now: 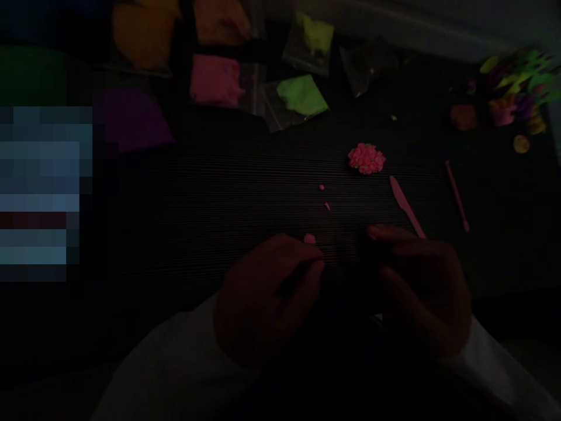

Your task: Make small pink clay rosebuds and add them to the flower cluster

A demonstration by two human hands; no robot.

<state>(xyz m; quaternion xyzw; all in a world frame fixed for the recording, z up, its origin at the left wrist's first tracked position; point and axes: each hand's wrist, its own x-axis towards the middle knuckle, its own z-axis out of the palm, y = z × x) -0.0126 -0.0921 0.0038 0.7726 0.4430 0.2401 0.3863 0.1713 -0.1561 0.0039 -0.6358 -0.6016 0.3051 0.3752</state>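
Observation:
In dim light, my left hand (274,292) is closed in a pinch, thumb and forefinger tips together. Whatever may be between them is too dark to make out. Just beyond its knuckles lies a small flat pink piece of clay (310,239). My right hand (425,286) is open above the dark table, its thumb and fingers apart, and nothing shows between them. Past its fingers rests a pink plastic clay knife (405,204). Two tiny pink bits, a ball (321,187) and a sliver (327,206), lie farther off. A clump of pink petals with green edges (366,159) sits beyond them.
A thin pink modelling stick (457,196) lies at the right. Clay bags line the back, among them pink (214,82), light green (302,95), orange (142,35) and purple (134,120). Colourful clay figures (517,93) crowd the far right corner. Blurred blocks cover the left edge.

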